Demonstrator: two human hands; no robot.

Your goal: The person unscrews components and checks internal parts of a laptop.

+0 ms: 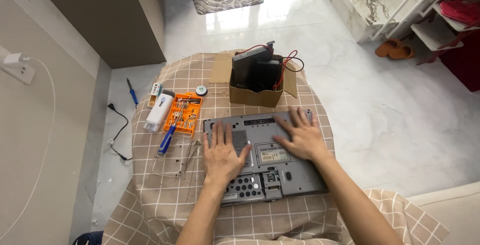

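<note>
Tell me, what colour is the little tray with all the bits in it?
The bit tray is orange, seen in the head view, left of the upturned grey laptop under both hands.

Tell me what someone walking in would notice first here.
Both hands, left hand and right hand, lie flat on an upturned grey laptop in the middle of a checked tablecloth. An orange bit tray sits to its left, and an open cardboard box with red wires stands behind it.
</note>
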